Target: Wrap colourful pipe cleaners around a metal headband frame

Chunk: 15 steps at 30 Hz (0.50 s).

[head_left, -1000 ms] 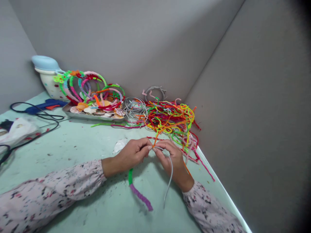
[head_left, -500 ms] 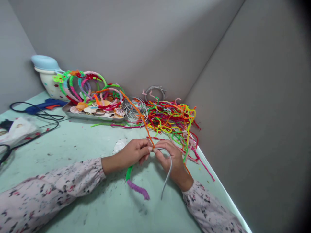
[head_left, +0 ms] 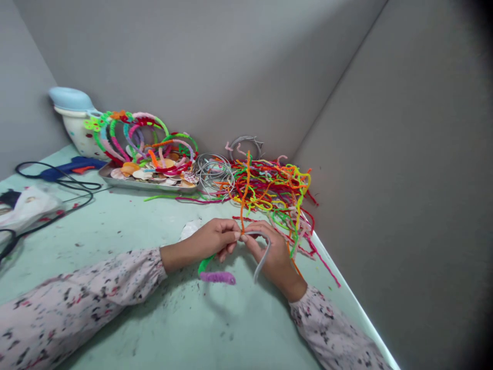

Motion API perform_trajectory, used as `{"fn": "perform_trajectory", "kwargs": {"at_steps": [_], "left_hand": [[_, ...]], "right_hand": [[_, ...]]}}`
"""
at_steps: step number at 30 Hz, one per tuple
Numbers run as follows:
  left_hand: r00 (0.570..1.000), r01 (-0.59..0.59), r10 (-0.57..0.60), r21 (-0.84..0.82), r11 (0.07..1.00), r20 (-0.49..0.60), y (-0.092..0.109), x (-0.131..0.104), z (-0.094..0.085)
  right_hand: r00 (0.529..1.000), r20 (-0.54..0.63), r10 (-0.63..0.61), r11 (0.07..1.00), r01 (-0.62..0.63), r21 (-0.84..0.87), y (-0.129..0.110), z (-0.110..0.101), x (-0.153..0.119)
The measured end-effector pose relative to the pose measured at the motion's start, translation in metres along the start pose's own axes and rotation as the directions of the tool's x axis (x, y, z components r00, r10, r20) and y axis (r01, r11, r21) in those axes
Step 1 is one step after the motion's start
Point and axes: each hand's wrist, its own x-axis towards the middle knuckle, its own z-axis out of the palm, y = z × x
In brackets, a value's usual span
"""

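Near the middle of the table, my left hand [head_left: 215, 237] pinches a bendable strip whose wrapped part, green then purple [head_left: 217, 278], shows below the fingers. My right hand [head_left: 272, 252] is closed on the same strip, fingertips close to those of my left hand. The bare grey end [head_left: 262, 261] of the strip curves down in front of my right hand. An orange pipe cleaner [head_left: 245, 198] rises from between the fingertips, almost upright. Which fingers press on the orange piece is hard to tell.
A metal tray [head_left: 154, 187] holds shells and colourful wrapped hoops. Grey wire coils [head_left: 215, 174] lie beside a heap of pipe cleaners [head_left: 269, 185]. At left are a blue glue gun [head_left: 57, 170], a black cable [head_left: 82, 198] and a white container [head_left: 79, 131] with a blue lid.
The orange pipe cleaner has swung from leaning left to nearly upright. The purple end and the grey end have both tilted up. My hands have barely moved.
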Motion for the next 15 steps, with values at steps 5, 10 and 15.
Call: {"fn": "perform_trajectory", "kwargs": {"at_steps": [5,10,15], "left_hand": [[0.997,0.07,-0.067,-0.076,0.995,0.041,0.002,0.002,-0.002],[0.989,0.143,-0.137,-0.118,0.983,0.055,0.003,0.006,-0.004],[0.965,0.232,-0.202,-0.181,0.956,0.169,-0.004,0.005,-0.012]], "right_hand": [[1.0,0.027,0.007,1.0,-0.007,0.011,0.005,0.0,-0.002],[0.997,0.073,0.031,0.999,-0.033,0.034,0.004,-0.001,-0.003],[0.99,0.141,0.026,0.997,-0.036,0.068,0.004,-0.003,-0.003]]}}
